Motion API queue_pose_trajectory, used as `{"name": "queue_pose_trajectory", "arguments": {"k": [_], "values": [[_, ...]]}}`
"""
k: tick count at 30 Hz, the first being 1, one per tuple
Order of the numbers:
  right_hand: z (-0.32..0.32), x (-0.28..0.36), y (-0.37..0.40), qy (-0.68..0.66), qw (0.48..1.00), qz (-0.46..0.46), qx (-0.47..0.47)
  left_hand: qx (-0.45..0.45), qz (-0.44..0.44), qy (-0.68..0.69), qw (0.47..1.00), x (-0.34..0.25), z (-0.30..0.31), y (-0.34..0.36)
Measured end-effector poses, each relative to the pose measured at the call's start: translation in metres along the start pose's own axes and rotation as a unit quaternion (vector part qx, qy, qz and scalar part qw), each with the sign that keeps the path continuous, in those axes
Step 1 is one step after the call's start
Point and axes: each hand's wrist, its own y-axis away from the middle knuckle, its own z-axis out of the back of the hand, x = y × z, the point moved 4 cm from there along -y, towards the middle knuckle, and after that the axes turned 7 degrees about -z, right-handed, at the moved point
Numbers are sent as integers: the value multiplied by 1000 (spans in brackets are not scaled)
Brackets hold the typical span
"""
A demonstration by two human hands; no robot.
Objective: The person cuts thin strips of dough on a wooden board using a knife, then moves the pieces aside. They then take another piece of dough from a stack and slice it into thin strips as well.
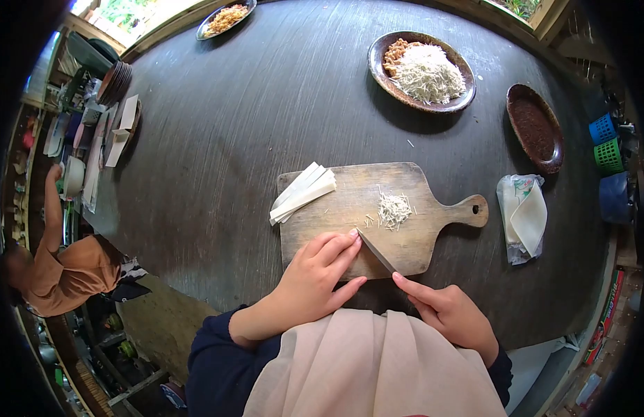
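Observation:
A wooden cutting board point(357, 177) with a holed handle lies in front of me. My right hand point(451, 313) grips a knife point(377, 254), its blade slanting over the board's near edge with the tip by my left fingertips. My left hand point(318, 274) rests on the board with fingers bent and pressed together; anything beneath them is hidden. Flat white strips point(304, 193) are stacked at the board's left end. Right of the blade tip is a small pile of thin white shreds point(393, 210).
A brown plate point(376, 75) holds white shreds point(433, 73) and brownish pieces. To the right are an oval dish point(535, 125) and a plastic packet with white sheets point(524, 219). A small plate of shreds point(226, 19) stands far back. Another person point(71, 274) is at left, near shelves.

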Motion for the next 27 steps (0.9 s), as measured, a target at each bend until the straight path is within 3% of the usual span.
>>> {"name": "queue_pose_trajectory", "arguments": {"k": [27], "values": [[-2,-2,2,10,1000,-16,-4,5,0,6,1000,1,1,0]]}}
